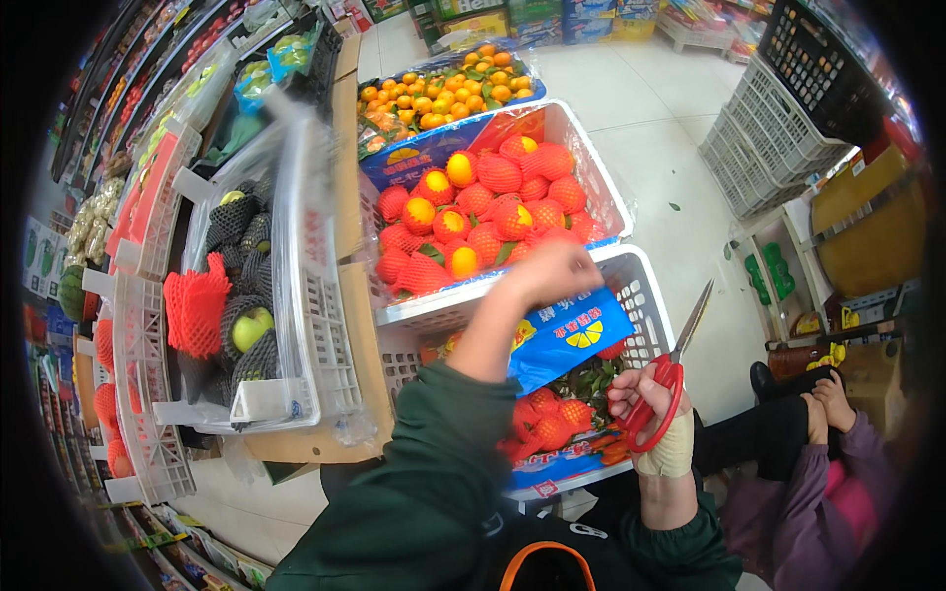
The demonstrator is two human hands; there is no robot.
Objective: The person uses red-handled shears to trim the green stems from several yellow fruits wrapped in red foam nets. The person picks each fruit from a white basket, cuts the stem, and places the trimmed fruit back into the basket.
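Note:
My right hand grips a pair of red-handled scissors, whose metal blades point up and away from me. Tan tape wraps that wrist. Blurred by motion, my left hand hangs over the near edge of a white plastic crate full of oranges in red foam nets; whether it holds anything is not clear. Below it, a nearer white crate contains more netted oranges, dark green leaves and a blue printed cardboard flap.
A crate of small leafy mandarins stands farthest ahead. To the left, a white crate holds green fruit in black foam nets. A seated person's hands are at right, below stacked crates.

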